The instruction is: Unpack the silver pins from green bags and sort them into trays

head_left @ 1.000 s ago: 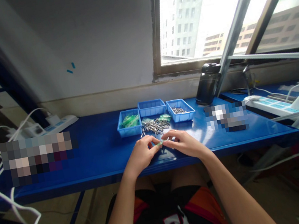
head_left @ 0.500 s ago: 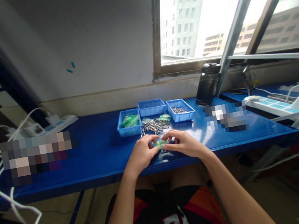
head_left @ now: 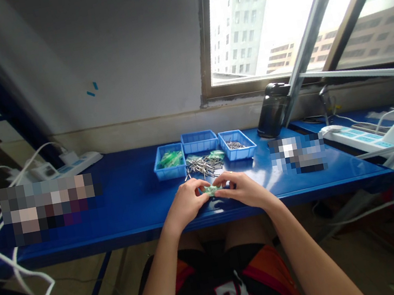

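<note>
Near the front edge of the blue table, my left hand and my right hand face each other. Between their thumbs and fingers they pinch a small clear-green plastic bag, one side each. What the bag contains is too small to make out. Just beyond the fingertips lies a loose pile of metal screws, with a green bag at its back right.
Behind the pile stand three blue bins: the left bin holds green bags, the middle bin is at the back, the right bin holds small metal parts. A black bottle and power strips stand farther out. Blurred patches hide some items.
Both hands stay in place on the green bag, whose shape between the fingers looks slightly different. The bins and the screw pile have not moved.
</note>
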{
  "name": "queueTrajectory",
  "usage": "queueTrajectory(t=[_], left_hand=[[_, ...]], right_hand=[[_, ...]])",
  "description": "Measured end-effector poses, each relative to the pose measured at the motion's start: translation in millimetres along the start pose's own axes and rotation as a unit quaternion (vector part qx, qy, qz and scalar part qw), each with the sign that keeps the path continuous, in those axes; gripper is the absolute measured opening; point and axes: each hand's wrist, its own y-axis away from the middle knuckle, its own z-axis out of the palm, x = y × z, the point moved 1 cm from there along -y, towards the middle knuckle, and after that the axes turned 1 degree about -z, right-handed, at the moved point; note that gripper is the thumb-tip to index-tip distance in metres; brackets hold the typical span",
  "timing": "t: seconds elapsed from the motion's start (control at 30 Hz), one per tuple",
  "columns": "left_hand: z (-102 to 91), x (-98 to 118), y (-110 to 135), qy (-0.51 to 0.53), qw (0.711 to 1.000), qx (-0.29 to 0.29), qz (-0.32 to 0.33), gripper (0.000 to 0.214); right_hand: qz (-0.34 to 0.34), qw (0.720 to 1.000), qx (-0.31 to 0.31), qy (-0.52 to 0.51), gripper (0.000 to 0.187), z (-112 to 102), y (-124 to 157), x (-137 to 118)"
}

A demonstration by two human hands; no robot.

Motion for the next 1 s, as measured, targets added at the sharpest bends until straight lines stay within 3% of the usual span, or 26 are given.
queueTrajectory(t=[0.5,0.77,1.0], left_hand=[[-1.5,3.8,1.4,0.009,1.000,0.001,0.003,0.013],[1.5,-2.1,-1.1,0.019,1.000,0.009,-0.014,0.023],[1.7,-1.4,-0.2,0.004,1.000,-0.003,-0.011,0.022]], right_hand=[[0.006,0.999,-0.010,0.035,0.029,-1.4,-0.2,-7.1],[0.011,0.998,-0.035,0.051,0.037,-1.0,-0.5,-6.4],[0.003,0.998,-0.030,0.055,0.027,0.1,-0.4,-4.0]])
